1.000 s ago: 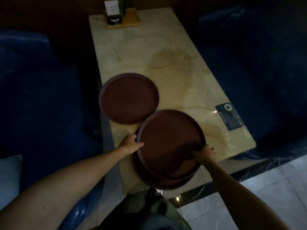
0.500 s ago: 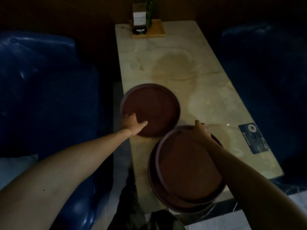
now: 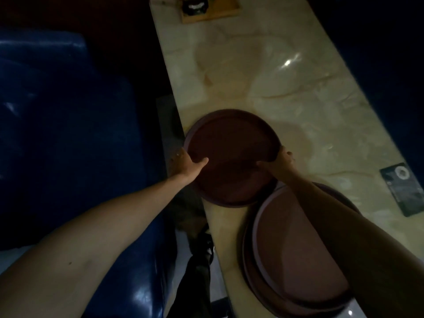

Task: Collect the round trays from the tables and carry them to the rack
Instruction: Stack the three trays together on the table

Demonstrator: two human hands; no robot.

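A dark red round tray (image 3: pixel 231 143) lies near the left edge of the marble table (image 3: pixel 298 92). My left hand (image 3: pixel 185 162) grips its left rim with the thumb inside. My right hand (image 3: pixel 278 160) grips its right rim. A stack of round trays (image 3: pixel 291 255) rests closer to me at the table's near end, partly hidden under my right forearm. The single tray's near rim overlaps the edge of the stack.
Blue padded seats (image 3: pixel 68 134) flank the table on the left, and a dark seat stands on the right. A wooden holder (image 3: pixel 208 9) sits at the table's far end. A dark card (image 3: pixel 406 189) lies by the right edge.
My right hand left the stack and took the single tray's right rim. My left hand shifted onto its left rim. The camera moved closer and leaned over the table.
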